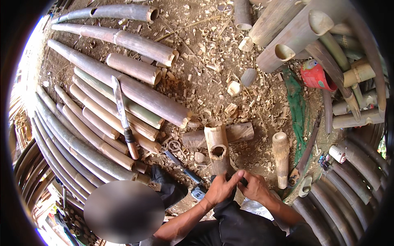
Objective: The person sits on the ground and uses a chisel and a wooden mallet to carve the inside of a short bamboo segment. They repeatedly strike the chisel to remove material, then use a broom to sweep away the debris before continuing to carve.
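Observation:
A bamboo section (214,137) with a hole cut in its upper side points away from me. Its far part rests across a short brown log (242,132). At its near end are both my hands, close together over dark cloth. My left hand (223,188) is closed, thumb stretched toward the right hand. My right hand (256,189) has its fingers curled in against something dark; what either hand grips is hidden. Right of the bamboo stands or lies a wooden mallet-like piece (280,158). A long-bladed tool with a dark handle (184,168) lies to the left.
Long bamboo poles (123,96) lie side by side at left, a machete (121,106) across them. More bamboo (283,51), a red container (316,76) and green netting (296,106) are at right. Wood chips cover the ground. A blurred round patch (123,211) hides the lower left.

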Demonstrator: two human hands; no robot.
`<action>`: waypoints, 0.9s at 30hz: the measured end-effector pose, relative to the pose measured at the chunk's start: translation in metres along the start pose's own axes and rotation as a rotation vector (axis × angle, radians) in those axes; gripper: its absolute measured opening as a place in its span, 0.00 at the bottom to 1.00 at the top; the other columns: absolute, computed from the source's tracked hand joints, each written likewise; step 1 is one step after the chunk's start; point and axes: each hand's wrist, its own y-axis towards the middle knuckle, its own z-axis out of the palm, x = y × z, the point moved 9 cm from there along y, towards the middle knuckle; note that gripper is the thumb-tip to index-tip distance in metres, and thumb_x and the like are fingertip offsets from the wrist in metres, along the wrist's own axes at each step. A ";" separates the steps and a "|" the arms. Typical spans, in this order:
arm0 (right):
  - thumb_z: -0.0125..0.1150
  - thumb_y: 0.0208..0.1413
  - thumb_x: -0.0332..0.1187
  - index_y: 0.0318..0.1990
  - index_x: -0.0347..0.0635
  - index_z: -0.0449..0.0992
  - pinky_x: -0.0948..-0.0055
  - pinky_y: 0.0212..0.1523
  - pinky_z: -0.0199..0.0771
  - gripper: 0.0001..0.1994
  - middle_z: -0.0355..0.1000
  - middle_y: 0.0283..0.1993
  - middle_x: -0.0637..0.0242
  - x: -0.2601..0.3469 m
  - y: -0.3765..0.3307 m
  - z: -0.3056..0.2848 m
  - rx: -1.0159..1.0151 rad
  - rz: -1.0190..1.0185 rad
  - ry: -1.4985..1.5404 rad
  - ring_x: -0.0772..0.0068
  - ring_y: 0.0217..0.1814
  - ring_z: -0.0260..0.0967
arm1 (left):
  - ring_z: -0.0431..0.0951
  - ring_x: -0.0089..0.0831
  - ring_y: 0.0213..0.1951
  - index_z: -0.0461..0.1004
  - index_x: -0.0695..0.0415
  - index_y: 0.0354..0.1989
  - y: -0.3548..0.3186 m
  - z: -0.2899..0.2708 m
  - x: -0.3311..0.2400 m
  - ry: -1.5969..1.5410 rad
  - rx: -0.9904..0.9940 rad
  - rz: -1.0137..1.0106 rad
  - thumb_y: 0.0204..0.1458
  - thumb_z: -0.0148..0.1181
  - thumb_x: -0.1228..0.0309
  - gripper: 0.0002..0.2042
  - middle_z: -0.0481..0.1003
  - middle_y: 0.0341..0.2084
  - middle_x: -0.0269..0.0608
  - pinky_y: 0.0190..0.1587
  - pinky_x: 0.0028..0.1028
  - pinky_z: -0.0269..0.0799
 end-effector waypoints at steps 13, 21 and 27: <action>0.60 0.49 0.34 0.42 0.39 0.70 0.51 0.35 0.75 0.14 0.75 0.29 0.47 0.048 0.063 -0.030 0.220 -0.043 -0.273 0.41 0.33 0.74 | 0.69 0.30 0.15 0.73 0.68 0.18 0.049 -0.017 -0.004 -0.322 -0.145 0.012 0.60 0.45 0.59 0.25 0.69 0.10 0.46 0.21 0.33 0.63; 0.62 0.46 0.35 0.31 0.41 0.78 0.68 0.26 0.75 0.08 0.78 0.26 0.58 0.113 0.086 -0.033 0.448 -0.334 -0.793 0.63 0.27 0.78 | 0.69 0.23 0.29 0.70 0.59 0.41 0.039 0.004 -0.017 -1.280 0.167 0.132 0.63 0.40 0.60 0.16 0.68 0.23 0.31 0.36 0.23 0.65; 0.60 0.43 0.32 0.20 0.44 0.80 0.71 0.24 0.74 0.06 0.78 0.27 0.63 0.131 0.105 -0.023 0.543 -0.482 -0.901 0.69 0.26 0.78 | 0.73 0.28 0.42 0.69 0.55 0.41 0.033 0.003 -0.040 -1.507 0.063 -0.010 0.63 0.42 0.60 0.13 0.74 0.36 0.32 0.49 0.34 0.67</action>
